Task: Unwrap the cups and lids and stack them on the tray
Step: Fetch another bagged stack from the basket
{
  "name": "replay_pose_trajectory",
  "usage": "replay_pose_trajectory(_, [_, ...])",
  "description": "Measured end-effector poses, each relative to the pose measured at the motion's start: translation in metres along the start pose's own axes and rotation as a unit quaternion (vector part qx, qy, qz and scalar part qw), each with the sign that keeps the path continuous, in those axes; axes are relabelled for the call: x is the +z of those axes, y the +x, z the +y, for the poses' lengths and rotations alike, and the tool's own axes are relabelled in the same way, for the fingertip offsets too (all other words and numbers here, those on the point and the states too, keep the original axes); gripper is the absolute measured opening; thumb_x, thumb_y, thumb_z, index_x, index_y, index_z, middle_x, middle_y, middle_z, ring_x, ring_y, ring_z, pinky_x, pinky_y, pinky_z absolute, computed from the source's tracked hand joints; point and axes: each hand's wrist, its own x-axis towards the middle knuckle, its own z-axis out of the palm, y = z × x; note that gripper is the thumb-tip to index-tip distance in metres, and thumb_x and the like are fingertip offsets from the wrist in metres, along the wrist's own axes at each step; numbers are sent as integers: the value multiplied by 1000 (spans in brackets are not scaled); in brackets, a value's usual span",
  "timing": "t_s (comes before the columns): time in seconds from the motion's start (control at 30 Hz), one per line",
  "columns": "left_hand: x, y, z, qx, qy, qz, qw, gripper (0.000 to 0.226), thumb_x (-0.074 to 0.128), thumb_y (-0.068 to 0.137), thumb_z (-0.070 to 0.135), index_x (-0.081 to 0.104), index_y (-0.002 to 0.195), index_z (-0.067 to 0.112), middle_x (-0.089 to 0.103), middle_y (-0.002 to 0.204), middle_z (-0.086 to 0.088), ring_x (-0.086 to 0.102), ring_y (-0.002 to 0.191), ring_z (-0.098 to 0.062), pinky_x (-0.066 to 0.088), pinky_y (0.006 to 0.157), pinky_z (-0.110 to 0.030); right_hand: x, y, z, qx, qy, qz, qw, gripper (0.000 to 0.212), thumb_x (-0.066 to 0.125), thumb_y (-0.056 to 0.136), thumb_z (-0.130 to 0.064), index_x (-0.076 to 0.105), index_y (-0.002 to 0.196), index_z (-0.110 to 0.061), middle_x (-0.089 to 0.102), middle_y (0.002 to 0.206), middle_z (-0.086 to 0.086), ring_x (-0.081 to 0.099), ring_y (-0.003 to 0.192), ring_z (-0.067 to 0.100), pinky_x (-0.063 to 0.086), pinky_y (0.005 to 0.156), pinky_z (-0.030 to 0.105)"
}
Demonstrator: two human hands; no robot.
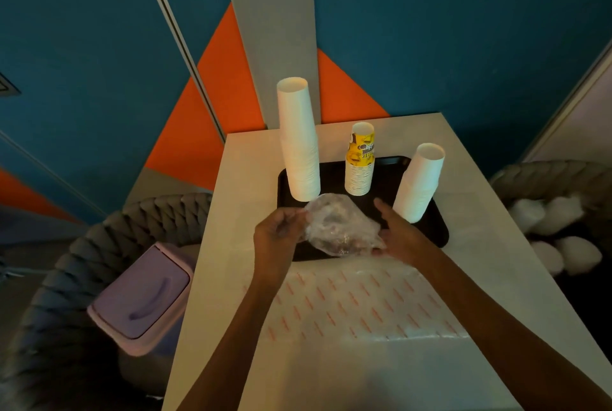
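The black tray [332,178] sits mid-counter [245,178], with bare margin at 9 and 3 o'clock. Upside-down cup stacks stand at its 11 [299,145], 12 [359,162] and 2 o'clock [419,182]. Over its 6 o'clock edge, the left hand [278,231] grips crumpled clear wrap [341,225]. The right hand [397,231] meets the wrap's far side, thumb raised; I cannot tell its grip.

café seating corner, woven chairs [109,228], disposable cup stacks [299,142], serving tray [437,231]
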Motion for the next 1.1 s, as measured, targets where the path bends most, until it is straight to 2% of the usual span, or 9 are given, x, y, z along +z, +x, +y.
replay_pose_trajectory(0.07, [5, 14, 7, -3, -18, 14, 1000, 3, 64, 87, 9, 66, 89, 8, 69, 87, -3, 67, 81, -13, 58, 69, -26, -8, -7, -6, -139, -98, 6, 985, 74, 50, 84, -61, 28, 144, -23, 46, 140, 12, 48, 127, 30, 41, 101, 47])
replay_pose_trajectory(0.17, [11, 35, 14, 7, -36, 28, 999, 7, 65, 87, 12, 65, 86, 5, 68, 82, -7, 66, 72, -13, 58, 62, -26, -9, -14, -18, -326, -150, -74, 931, 113, 67, 49, -82, 32, 139, -23, 49, 126, -12, 50, 116, 2, 42, 96, 25])
replay_pose_trajectory(0.23, [13, 46, 19, 15, -42, 32, 999, 6, 66, 87, 11, 64, 81, 9, 67, 77, -3, 65, 64, -9, 58, 57, -27, -7, -18, -24, -384, -186, -105, 898, 94, 83, 58, -52, 38, 135, -23, 53, 127, -12, 53, 115, 0, 46, 90, 17])
replay_pose_trajectory(0.33, [15, 59, 27, 29, -27, 34, 999, 10, 66, 87, 14, 63, 79, 9, 64, 74, -2, 63, 57, -4, 55, 50, -25, 3, -19, -31, -472, -224, -48, 851, 48, 76, 70, -28, 57, 114, -27, 63, 117, -5, 58, 111, -1, 48, 94, 20])
replay_pose_trajectory(0.47, [15, 70, 36, 78, 6, 57, 995, 19, 67, 87, 17, 63, 76, 2, 61, 67, -3, 55, 52, -3, 47, 44, -20, 15, -20, -47, -489, -114, -32, 864, 22, 69, 78, -16, 65, 100, -16, 71, 98, -13, 65, 103, 9, 50, 96, 31])
replay_pose_trajectory(0.6, [18, 79, 42, 99, -8, 61, 993, 26, 68, 86, 18, 62, 65, 5, 62, 66, -8, 53, 62, -15, 47, 57, -31, 24, -18, -61, -499, -72, -42, 863, 13, 64, 84, -18, 66, 97, -12, 74, 93, -5, 68, 97, 18, 51, 93, 31])
replay_pose_trajectory(0.73, [26, 83, 51, 108, -21, 84, 990, 33, 67, 87, 22, 61, 56, 10, 62, 55, 5, 54, 57, -8, 45, 63, -22, 34, -14, -72, -505, -25, 3, 863, 6, 60, 91, -17, 64, 87, -16, 71, 72, -3, 69, 75, 16, 54, 77, 27])
replay_pose_trajectory(0.9, [38, 85, 62, 88, -104, 120, 983, 32, 59, 92, 26, 56, 70, 3, 64, 63, -5, 60, 50, -9, 50, 54, -21, 42, -14, -76, -528, 8, 74, 846, 14, 51, 98, -14, 56, 85, -15, 59, 51, -6, 58, 48, 8, 49, 52, 19])
replay_pose_trajectory(1.1, [51, 78, 64, 108, -181, 89, 973, 11, 53, 95, 10, 60, 86, 12, 68, 77, -3, 65, 65, -8, 53, 64, -20, 44, -15, -83, -546, 0, 132, 827, 12, 52, 98, -21, 53, 86, -21, 54, 46, -6, 51, 45, 10, 45, 48, 25])
